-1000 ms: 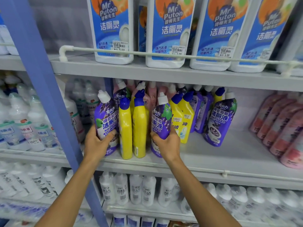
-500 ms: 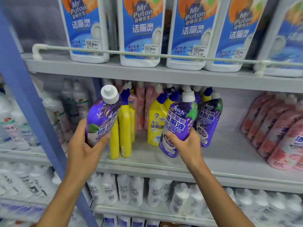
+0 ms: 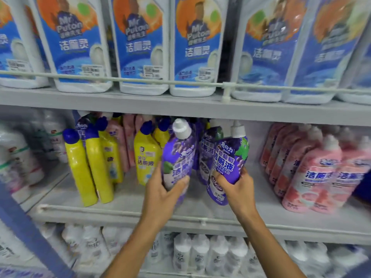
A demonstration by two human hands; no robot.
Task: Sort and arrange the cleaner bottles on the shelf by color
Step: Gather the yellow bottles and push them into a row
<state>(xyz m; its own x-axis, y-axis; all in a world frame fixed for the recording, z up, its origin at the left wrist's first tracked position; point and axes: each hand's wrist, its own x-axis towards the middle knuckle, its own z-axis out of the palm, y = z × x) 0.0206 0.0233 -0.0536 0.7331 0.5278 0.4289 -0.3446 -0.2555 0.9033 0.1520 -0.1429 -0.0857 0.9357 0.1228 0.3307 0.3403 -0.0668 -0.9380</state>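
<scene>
Your left hand (image 3: 160, 194) is wrapped around one purple bottle (image 3: 177, 163), and your right hand (image 3: 236, 187) clasps another purple bottle (image 3: 226, 167) just beside it. Both are over the middle shelf (image 3: 140, 209), right of the yellow bottles (image 3: 90, 167); blur hides whether either touches it.

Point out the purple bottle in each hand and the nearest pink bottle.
Left-hand purple bottle (image 3: 177, 157), head view, on its label.
Right-hand purple bottle (image 3: 228, 161), head view, on its label.
Nearest pink bottle (image 3: 313, 177), head view, on its front label.
</scene>
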